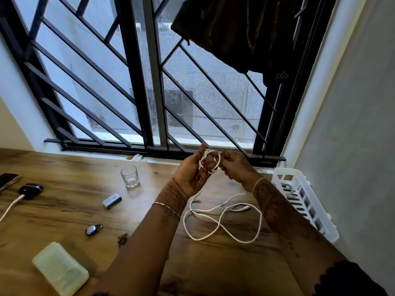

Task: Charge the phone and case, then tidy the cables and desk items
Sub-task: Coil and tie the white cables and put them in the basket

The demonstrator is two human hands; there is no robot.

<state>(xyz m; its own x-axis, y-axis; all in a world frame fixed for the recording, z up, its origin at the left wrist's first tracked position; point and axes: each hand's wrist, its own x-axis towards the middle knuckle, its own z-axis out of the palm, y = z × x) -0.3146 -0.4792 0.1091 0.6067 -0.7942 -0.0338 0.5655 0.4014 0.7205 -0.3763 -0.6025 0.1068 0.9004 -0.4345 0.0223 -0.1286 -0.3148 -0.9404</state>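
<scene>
Setting: wooden counter [64,212] under a barred window [149,82], with a wall close on the right.
Cable: the white cable [218,162] is partly coiled and held above the counter's far edge. Its loose loops [222,223] lie below the wrists.
Left hand [191,171]: fingers curled through the coil, holding it.
Right hand [235,167]: fingers pinch the strand beside the coil.
Risk: the crossed loops may knot when pulled, and the coil may spring off if the grip eases.
Room: the basket [320,218] is near on the right by the wall. The glass [129,176] is apart to the left. The phone [8,180] and the plugged-in case [30,188] are well apart at the far left.
</scene>
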